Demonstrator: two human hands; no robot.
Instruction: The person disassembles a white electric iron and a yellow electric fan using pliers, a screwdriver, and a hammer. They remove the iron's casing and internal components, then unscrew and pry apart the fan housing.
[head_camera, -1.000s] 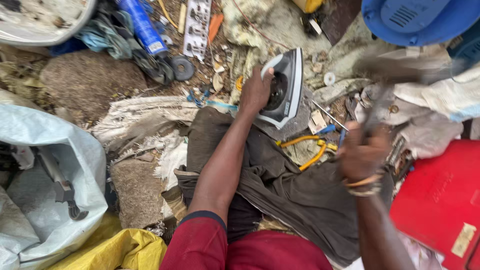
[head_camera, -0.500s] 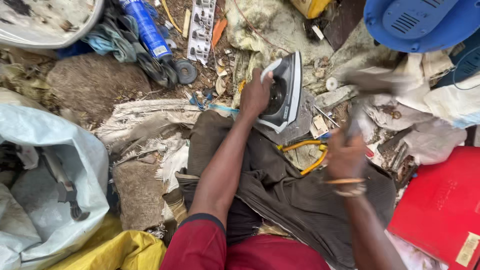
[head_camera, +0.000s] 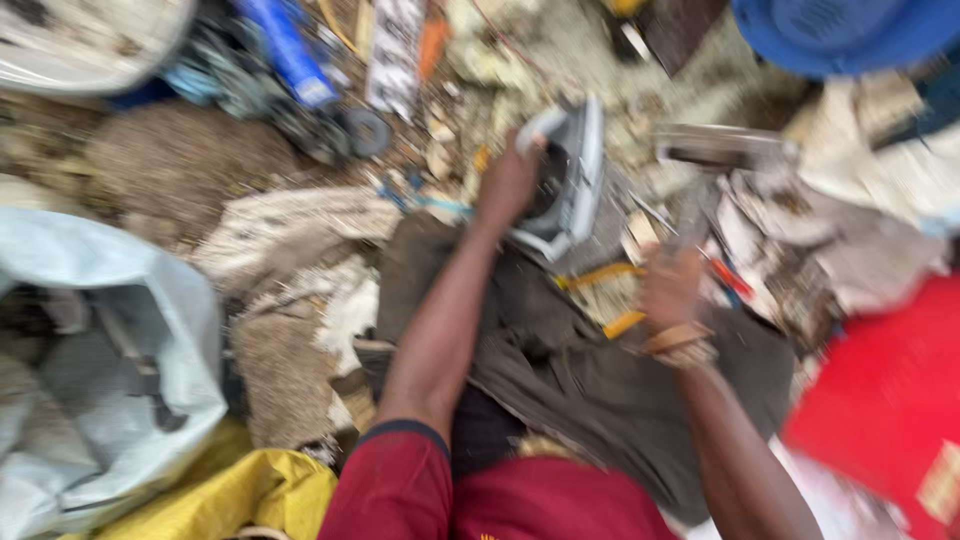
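Since half a second ago: right hand (head_camera: 672, 290) with blurred hammer (head_camera: 712, 160) has swung down nearer the clothes iron (head_camera: 570, 180). Left hand (head_camera: 508, 185) stays clamped on the iron, propped on dark cloth (head_camera: 600, 370). Right fingers closed round the hammer handle.

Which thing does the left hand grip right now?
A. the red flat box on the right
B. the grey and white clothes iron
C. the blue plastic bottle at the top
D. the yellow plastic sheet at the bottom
B: the left hand is closed on the edge of the grey and white clothes iron, which stands tilted on the dark cloth; the other three things lie well away from that hand.
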